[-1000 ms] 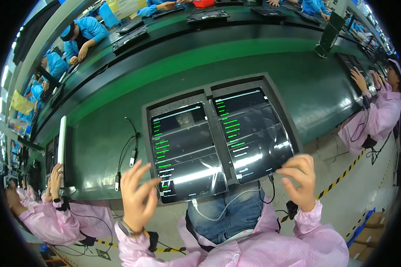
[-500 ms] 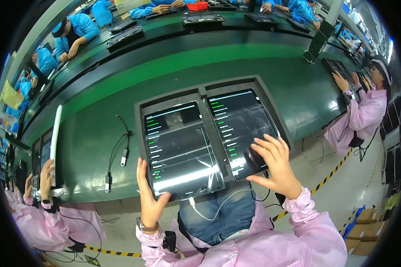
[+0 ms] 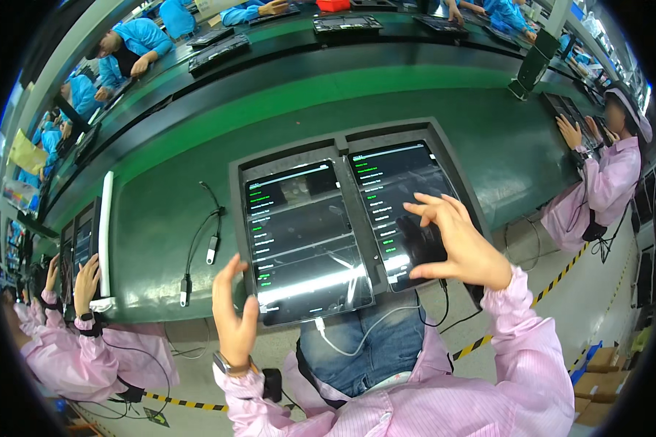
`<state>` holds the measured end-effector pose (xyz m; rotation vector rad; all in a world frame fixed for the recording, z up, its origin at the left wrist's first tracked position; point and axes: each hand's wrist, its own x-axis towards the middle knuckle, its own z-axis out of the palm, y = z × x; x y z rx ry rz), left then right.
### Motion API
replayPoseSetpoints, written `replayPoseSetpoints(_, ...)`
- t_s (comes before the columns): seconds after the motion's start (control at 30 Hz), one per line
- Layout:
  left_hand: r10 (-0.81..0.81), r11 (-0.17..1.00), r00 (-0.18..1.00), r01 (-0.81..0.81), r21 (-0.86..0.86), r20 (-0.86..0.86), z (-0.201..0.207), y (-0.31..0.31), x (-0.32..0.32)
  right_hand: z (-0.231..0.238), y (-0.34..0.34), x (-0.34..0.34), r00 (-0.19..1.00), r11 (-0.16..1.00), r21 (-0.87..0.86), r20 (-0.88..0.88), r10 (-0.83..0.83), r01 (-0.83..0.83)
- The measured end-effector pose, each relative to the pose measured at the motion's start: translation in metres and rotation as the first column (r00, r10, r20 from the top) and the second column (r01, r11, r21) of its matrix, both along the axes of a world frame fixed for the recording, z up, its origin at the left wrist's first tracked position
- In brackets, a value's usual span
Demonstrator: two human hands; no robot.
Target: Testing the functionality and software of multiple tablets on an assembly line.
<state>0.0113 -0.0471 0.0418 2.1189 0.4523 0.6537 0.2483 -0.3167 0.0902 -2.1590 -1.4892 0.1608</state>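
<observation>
Two black tablets lie side by side in a dark grey two-bay tray (image 3: 235, 207), screens lit with lists of white and green lines. Just off the lower left corner of the left tablet (image 3: 310, 244), my left hand (image 3: 235, 309) is open, fingers and thumb apart, holding nothing. Over the lower right part of the right tablet (image 3: 386, 182) hovers my right hand (image 3: 463, 247), fingers spread and bent; whether a fingertip touches the glass I cannot tell. A white cable (image 3: 335, 352) is plugged into the left tablet's near edge. A black cable (image 3: 444, 297) runs to the right tablet's near edge.
Short black adapter cables (image 3: 187, 280) lie on the green bench (image 3: 153, 218) left of the tray. Pink-sleeved co-workers (image 3: 98, 357) sit on both sides; a white bar (image 3: 107, 233) stands by the left one. Blue-clothed people work across the dark line (image 3: 284, 54).
My left hand has come away from the left tablet's corner and tray edge, moving left. My right hand's fingers have bent and lifted slightly. The whole view has shifted a little.
</observation>
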Motion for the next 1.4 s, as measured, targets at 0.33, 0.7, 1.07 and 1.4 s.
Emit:
replayPoseSetpoints(0.33, -0.035, 0.964, 0.992, 0.065, 0.258, -0.118, -0.007, 0.021, 0.039, -0.013, 0.018, 0.019, 0.988, 0.994, -0.082, -0.147, 0.054, -0.067)
replayPoseSetpoints(0.7, -0.031, 0.967, 0.994, 0.058, 0.247, -0.108, -0.009, 0.026, 0.037, 0.001, -0.037, 0.057, 0.889, 0.879, 0.242, -0.32, -0.328, 0.411)
replayPoseSetpoints(1.07, -0.077, 0.932, 0.988, 0.023, 0.362, 0.135, 0.052, 0.061, 0.081, 0.015, -0.033, 0.166, 0.857, 0.896, 0.322, -0.503, -0.113, 0.307)
replayPoseSetpoints(1.4, -0.081, 0.994, 0.991, 0.088, -0.06, 0.111, -0.061, 0.146, 0.18, -0.104, 0.004, 0.25, 0.594, 0.649, 0.367, -0.788, -0.164, 0.666)
